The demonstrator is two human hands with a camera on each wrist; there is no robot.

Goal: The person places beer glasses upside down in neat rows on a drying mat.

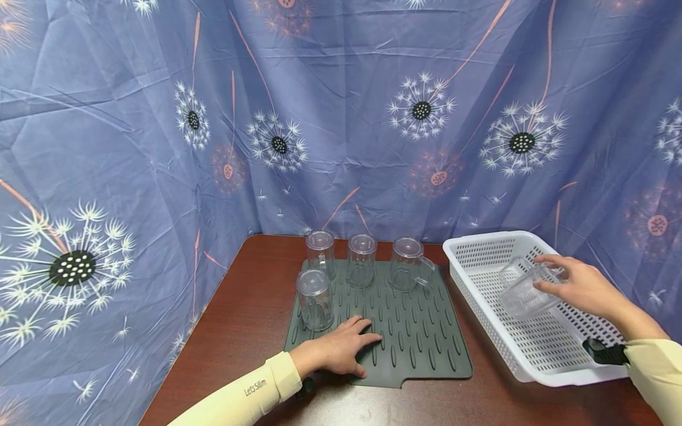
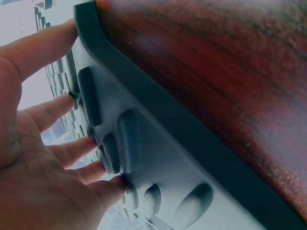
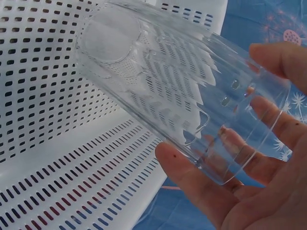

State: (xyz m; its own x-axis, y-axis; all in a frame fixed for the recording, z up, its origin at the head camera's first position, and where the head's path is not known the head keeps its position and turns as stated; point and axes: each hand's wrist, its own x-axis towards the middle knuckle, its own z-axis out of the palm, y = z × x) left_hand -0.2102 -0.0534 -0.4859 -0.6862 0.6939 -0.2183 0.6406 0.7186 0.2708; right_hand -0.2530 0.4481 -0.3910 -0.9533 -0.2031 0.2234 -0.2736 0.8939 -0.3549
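My right hand (image 1: pixel 581 287) grips a clear glass mug (image 1: pixel 524 296) near its rim, inside the white perforated basket (image 1: pixel 482 316). In the right wrist view, thumb and fingers wrap around the rim end of the mug (image 3: pixel 163 81), which lies tilted with its base toward the basket's perforated wall. My left hand (image 1: pixel 341 346) rests with spread fingers on the dark grey drying mat (image 1: pixel 421 361). Its fingertips touch the mat's raised ridges (image 2: pixel 129 139) in the left wrist view. Close beyond that hand, a clear mug (image 1: pixel 315 305) stands upside down on the mat.
Along the mat's far side stand more upside-down clear mugs: one at left (image 1: pixel 321 254), one in the middle (image 1: pixel 362 263) and one at right (image 1: pixel 407 266) with its handle pointing right. A brown wooden table (image 1: pixel 240 307) carries everything. Blue dandelion-print cloth (image 1: pixel 346 118) hangs behind.
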